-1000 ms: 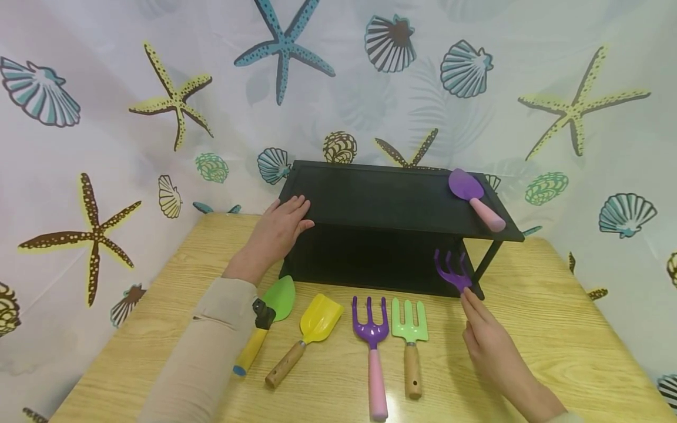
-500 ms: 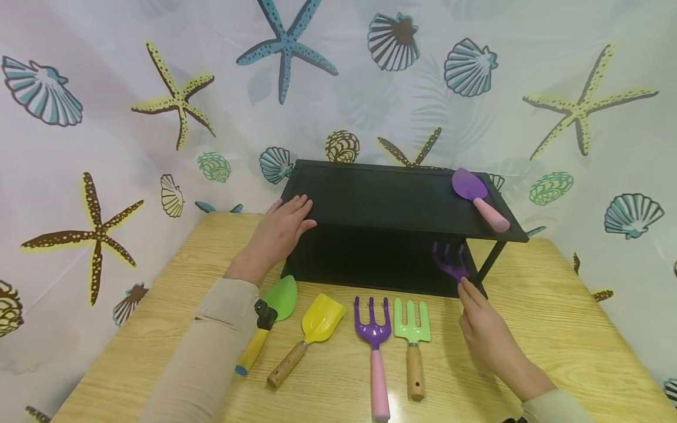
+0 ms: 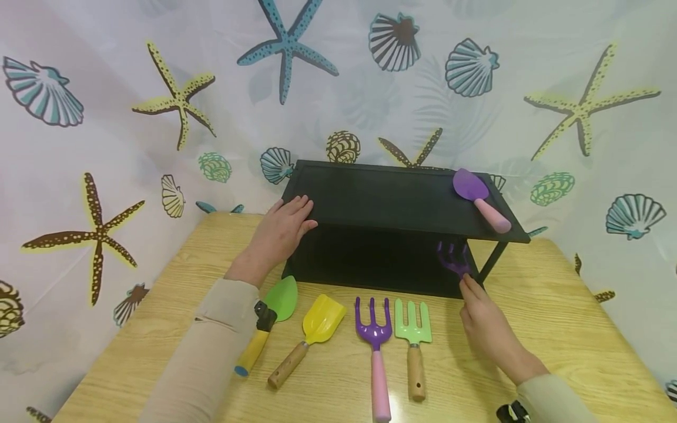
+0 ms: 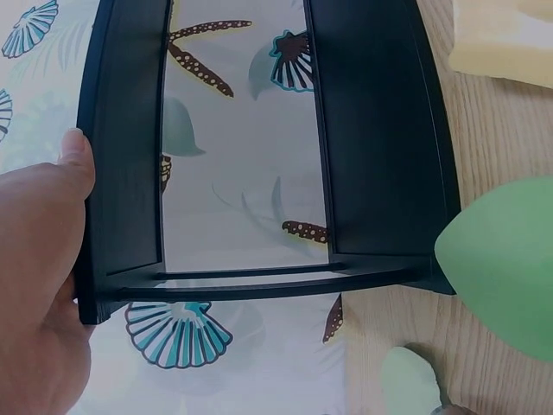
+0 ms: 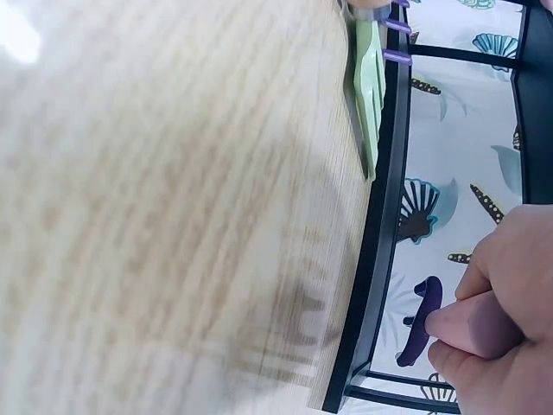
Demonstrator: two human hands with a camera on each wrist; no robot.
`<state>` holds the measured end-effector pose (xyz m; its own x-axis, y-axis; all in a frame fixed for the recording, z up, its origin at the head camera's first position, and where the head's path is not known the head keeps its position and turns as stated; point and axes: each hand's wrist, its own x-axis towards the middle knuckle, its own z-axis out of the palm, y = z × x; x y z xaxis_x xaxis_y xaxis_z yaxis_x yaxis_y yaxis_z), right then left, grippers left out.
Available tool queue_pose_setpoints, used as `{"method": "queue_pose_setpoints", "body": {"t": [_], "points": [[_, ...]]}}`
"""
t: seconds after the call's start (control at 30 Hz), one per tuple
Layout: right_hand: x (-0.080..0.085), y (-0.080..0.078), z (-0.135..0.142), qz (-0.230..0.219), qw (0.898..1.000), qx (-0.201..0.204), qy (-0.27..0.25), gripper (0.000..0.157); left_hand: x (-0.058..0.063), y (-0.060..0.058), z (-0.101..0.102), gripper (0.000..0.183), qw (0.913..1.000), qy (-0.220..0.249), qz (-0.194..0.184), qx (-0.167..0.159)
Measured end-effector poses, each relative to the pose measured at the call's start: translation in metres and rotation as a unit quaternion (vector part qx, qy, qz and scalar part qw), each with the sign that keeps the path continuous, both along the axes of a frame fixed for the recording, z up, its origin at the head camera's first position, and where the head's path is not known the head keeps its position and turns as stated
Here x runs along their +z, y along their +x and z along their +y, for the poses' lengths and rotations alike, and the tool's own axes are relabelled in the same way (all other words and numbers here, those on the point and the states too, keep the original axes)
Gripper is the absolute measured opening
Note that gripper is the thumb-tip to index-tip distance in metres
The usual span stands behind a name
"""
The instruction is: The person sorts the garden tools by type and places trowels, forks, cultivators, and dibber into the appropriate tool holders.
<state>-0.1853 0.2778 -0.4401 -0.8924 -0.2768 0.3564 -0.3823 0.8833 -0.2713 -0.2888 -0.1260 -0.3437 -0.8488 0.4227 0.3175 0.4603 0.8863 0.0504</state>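
Right side: your right hand (image 3: 483, 320) has thumb and fingers clamped on the pink handle of a small purple fork (image 5: 462, 325). Its tines point into the gap between the two tiers of the black shelf (image 3: 370, 197), at the right end. Whether the fork touches the lower tier, you cannot tell from here.

Left side: your left hand (image 3: 280, 229) rests on the shelf's top panel at the left end, fingers laid out straight and close together, thumb set apart at the front edge.

Obstacles near the fork: top panel overhead; right front post (image 3: 493, 264) just to the right of the tines. A purple trowel (image 3: 481, 204) lies aslant on the panel above, pink handle end near the front edge.

On the wood-grain table (image 3: 571, 329), a row before the shelf. Nearest your right hand, yet apart from it: a light green fork (image 3: 414, 336) with wooden handle. Just beside that, a long purple fork (image 3: 376, 343), pink-handled. Further left, a yellow scoop (image 3: 313, 332), tilted, wooden handle towards you. Last, a green trowel (image 3: 284, 299) with yellow handle, partly hidden by a dark object (image 3: 264, 314) at your left sleeve (image 3: 190, 346).

Behind everything: a white cloth (image 3: 338, 103) printed with shells and starfish.
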Motion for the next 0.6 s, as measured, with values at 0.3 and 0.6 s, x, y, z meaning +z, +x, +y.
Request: {"method": "queue_pose_setpoints", "body": {"t": [0.3, 0.6], "points": [[-0.004, -0.016, 0.002, -0.036, 0.999, -0.005, 0.008, 0.044, -0.001, 0.0, 0.0, 0.057, 0.9999, 0.007, 0.008, -0.005], [-0.008, -0.032, 0.002, -0.025, 1.0, -0.008, 0.013, 0.043, 0.0, 0.0, -0.001, 0.058, 1.0, 0.004, -0.002, 0.0]]}}
